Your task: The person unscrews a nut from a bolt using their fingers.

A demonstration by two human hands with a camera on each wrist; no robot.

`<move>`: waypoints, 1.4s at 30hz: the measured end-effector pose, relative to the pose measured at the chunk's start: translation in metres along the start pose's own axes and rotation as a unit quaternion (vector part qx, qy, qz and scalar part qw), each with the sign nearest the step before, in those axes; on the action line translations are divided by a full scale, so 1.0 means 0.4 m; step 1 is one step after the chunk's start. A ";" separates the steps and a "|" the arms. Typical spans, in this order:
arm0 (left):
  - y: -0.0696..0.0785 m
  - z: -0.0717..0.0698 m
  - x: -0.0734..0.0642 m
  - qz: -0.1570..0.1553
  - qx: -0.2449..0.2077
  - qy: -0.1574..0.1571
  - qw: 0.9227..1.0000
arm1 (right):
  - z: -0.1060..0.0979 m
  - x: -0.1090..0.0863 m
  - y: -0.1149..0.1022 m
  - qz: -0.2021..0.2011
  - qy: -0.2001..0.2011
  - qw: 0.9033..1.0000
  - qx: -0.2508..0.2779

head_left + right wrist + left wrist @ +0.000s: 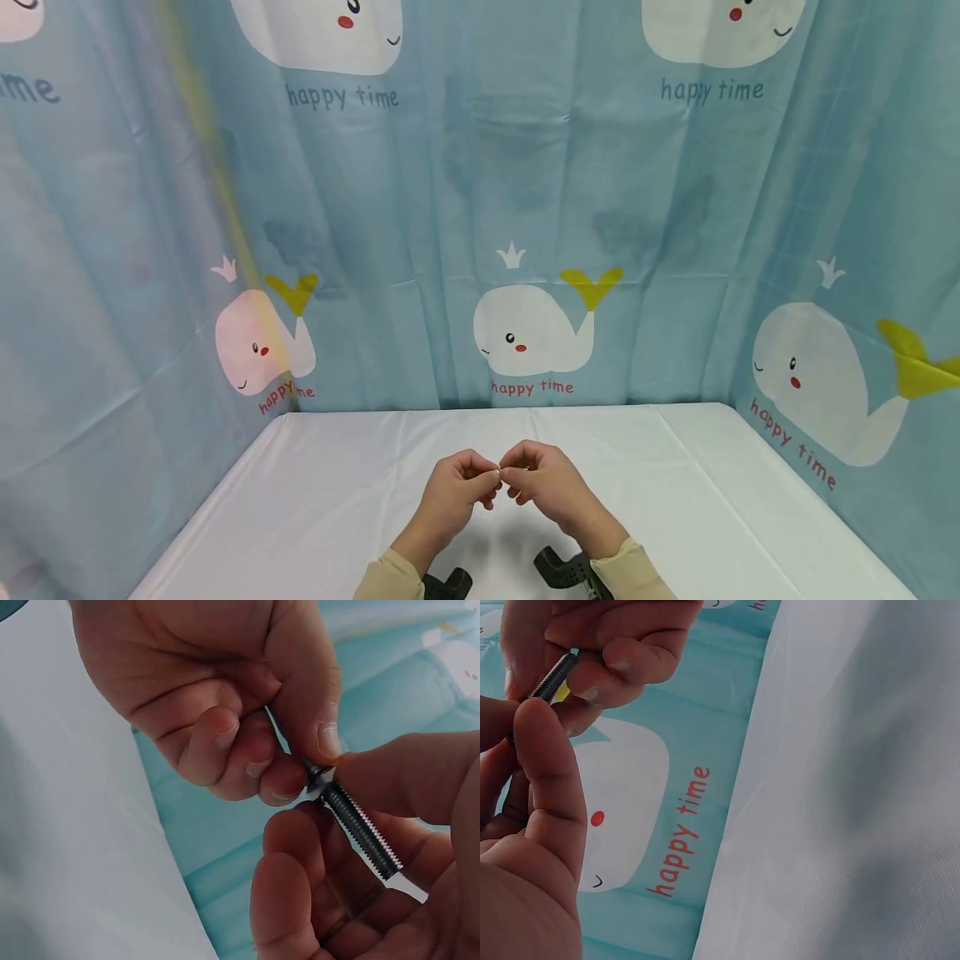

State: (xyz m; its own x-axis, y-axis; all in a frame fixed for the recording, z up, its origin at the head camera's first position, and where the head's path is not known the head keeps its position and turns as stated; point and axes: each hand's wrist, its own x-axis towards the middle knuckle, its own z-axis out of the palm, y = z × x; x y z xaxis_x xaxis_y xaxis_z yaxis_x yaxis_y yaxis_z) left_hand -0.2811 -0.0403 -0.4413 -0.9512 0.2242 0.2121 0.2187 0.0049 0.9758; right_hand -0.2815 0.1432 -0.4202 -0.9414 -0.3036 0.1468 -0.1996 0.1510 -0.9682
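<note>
In the head view my left hand (450,492) and my right hand (543,483) meet fingertip to fingertip above the white table. Between them is a dark metal threaded bolt (366,834), with a shiny collar or nut (321,780) around it. Thumb and fingers of the left hand (544,795) pinch the bolt near that collar. The right hand (390,825) has its thumb against the collar and fingers curled beneath. The threaded shaft (553,677) slants toward the right palm. The bolt's other end is mostly hidden by the left fingers.
A white cloth (675,500) covers the table. Behind and at both sides hangs a blue curtain (405,333) printed with whales. Black wrist devices (562,568) sit near both beige sleeves (633,575).
</note>
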 end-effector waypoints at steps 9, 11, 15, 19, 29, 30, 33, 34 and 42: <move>-0.004 -0.002 0.002 0.006 -0.001 0.000 1.000 | -0.001 -0.006 -0.004 0.003 -0.009 1.000 -0.006; -0.003 -0.002 0.001 0.005 -0.001 0.000 1.000 | 0.000 -0.009 -0.004 0.000 -0.009 1.000 -0.008; -0.001 -0.002 0.001 0.000 -0.002 0.000 1.000 | 0.002 -0.011 -0.007 -0.011 -0.008 1.000 -0.018; 0.008 -0.002 -0.001 -0.003 -0.002 0.001 1.000 | 0.003 -0.009 -0.011 -0.018 -0.006 1.000 -0.016; 0.011 -0.003 0.000 -0.001 0.003 0.001 1.000 | -0.003 -0.004 -0.009 -0.003 0.012 1.000 -0.005; 0.011 -0.003 0.000 0.000 0.002 0.001 1.000 | -0.004 -0.004 -0.007 -0.002 0.008 1.000 -0.005; 0.007 -0.003 0.001 0.000 0.004 -0.001 1.000 | -0.002 -0.004 -0.003 -0.004 -0.002 1.000 -0.008; 0.007 -0.003 0.001 0.000 0.004 -0.001 1.000 | -0.002 -0.003 -0.001 -0.005 -0.003 1.000 -0.009; 0.011 -0.002 -0.003 0.002 -0.004 -0.003 1.000 | -0.001 -0.007 -0.007 -0.018 -0.013 1.000 -0.009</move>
State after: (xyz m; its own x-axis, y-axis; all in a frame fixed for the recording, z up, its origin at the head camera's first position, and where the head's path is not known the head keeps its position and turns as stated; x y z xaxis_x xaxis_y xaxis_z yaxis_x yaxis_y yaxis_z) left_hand -0.2791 -0.0412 -0.4372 -0.9490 0.2298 0.2157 0.2208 -0.0035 0.9753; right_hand -0.2784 0.1440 -0.4178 -0.9266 -0.3326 0.1753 -0.2374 0.1560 -0.9588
